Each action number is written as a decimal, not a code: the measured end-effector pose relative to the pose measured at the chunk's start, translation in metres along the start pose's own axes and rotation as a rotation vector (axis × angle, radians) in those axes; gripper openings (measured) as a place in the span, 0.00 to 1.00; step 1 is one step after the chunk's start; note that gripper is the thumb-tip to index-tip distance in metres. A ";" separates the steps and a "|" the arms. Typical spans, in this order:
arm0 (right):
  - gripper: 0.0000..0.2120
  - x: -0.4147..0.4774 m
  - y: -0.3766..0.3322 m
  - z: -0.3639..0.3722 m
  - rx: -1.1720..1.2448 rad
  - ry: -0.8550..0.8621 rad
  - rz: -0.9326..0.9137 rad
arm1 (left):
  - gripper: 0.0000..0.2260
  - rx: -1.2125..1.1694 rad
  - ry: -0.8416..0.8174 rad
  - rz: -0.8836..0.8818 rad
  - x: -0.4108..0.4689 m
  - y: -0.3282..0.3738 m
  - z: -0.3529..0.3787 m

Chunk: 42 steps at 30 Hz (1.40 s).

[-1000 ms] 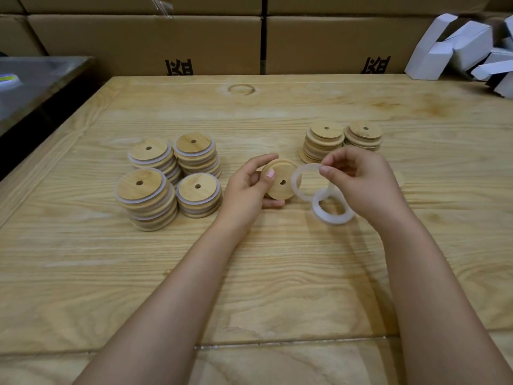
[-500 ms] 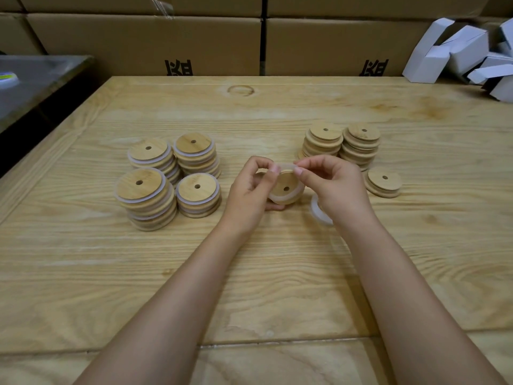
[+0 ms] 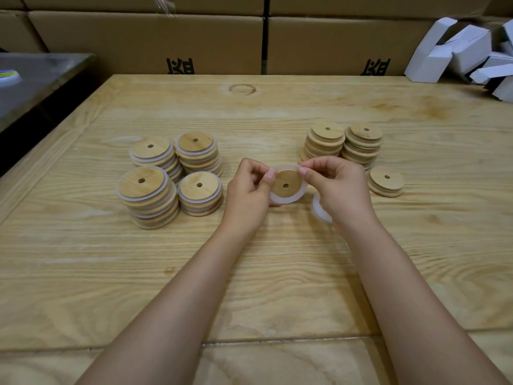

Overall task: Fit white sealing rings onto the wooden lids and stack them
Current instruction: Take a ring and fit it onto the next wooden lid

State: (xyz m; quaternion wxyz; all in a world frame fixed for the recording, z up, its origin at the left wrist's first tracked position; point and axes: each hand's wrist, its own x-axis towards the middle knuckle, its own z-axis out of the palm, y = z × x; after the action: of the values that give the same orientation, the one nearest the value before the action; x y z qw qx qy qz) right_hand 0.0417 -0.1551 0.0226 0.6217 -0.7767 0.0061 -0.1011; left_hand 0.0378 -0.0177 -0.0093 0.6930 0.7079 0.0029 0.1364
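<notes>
Above tabletop (image 3: 249, 287), left hand (image 3: 247, 195), right hand (image 3: 340, 190) hold lid (image 3: 287, 183) facing camera.

A packing workroom: stacked cardboard cartons (image 3: 144, 37) behind a wooden worktable (image 3: 277, 107).

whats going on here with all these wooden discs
A person is fitting a white sealing ring onto a round wooden lid with a centre hole, held over the wooden table. The left hand grips the lid's left edge while the right hand pinches the ring at its upper right. A second white ring shows under the right hand. Four stacks of ringed lids sit to the left; stacks of bare lids wait on the right.
</notes>
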 end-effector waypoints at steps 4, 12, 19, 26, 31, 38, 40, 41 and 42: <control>0.06 0.000 0.002 0.000 0.011 -0.001 -0.001 | 0.08 0.025 0.024 -0.004 -0.001 0.002 0.000; 0.07 0.001 0.003 0.001 0.007 0.001 -0.008 | 0.09 0.019 0.053 -0.038 0.000 0.001 0.000; 0.07 0.002 0.003 -0.002 -0.005 -0.014 0.018 | 0.08 -0.049 0.020 -0.129 0.001 0.006 -0.002; 0.07 0.002 0.004 -0.004 -0.008 -0.009 0.026 | 0.06 -0.072 0.035 -0.180 0.000 0.011 -0.004; 0.05 0.002 0.004 -0.003 -0.040 -0.033 0.000 | 0.06 -0.052 0.062 -0.195 0.001 0.011 -0.002; 0.06 0.002 0.004 -0.002 -0.110 -0.061 0.004 | 0.07 0.043 0.081 -0.219 0.004 0.008 -0.006; 0.06 0.002 0.004 -0.002 -0.113 -0.053 0.008 | 0.08 0.073 0.093 -0.218 0.005 0.006 -0.008; 0.06 0.002 0.004 -0.001 -0.118 -0.050 0.010 | 0.08 0.091 0.099 -0.215 0.006 0.005 -0.008; 0.06 0.002 0.004 -0.001 -0.122 -0.047 0.012 | 0.09 0.117 0.104 -0.208 0.006 0.004 -0.008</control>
State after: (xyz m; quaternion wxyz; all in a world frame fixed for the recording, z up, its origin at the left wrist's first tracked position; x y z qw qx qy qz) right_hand 0.0441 -0.1576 0.0193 0.5737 -0.8153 0.0023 -0.0786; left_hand 0.0417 -0.0092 -0.0038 0.6597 0.7350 0.1202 0.1002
